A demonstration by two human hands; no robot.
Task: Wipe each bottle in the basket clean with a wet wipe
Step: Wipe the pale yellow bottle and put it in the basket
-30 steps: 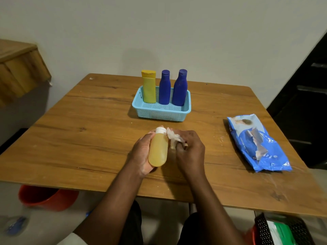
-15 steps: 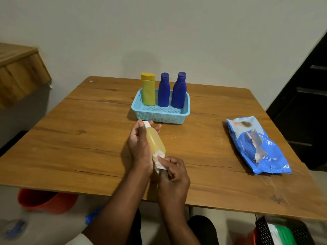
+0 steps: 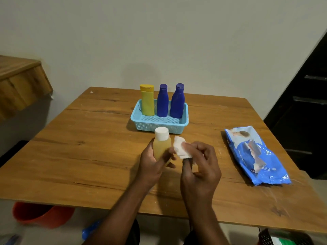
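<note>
While the left hand [image 3: 152,162] holds its grip curled round the amber bottle [image 3: 161,147], upright with its white cap [image 3: 161,133] on, just in front of the blue basket [image 3: 159,122], the right hand [image 3: 200,167] pinches a folded wet wipe [image 3: 180,147] beside the bottle's shoulder. One yellow bottle [image 3: 147,100] and two blue bottles [image 3: 170,101] stand in the basket. On the bench [image 3: 85,156], a blue wipes pack [image 3: 256,156] lies to the right.

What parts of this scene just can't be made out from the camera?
Head view only:
- Lower half of the amber bottle: covered by the left hand.
- Print on the wipes pack: too small to read.
- Orange tub under the table: mostly hidden by the tabletop.
- Black crate: cut off by the bottom edge.
</note>
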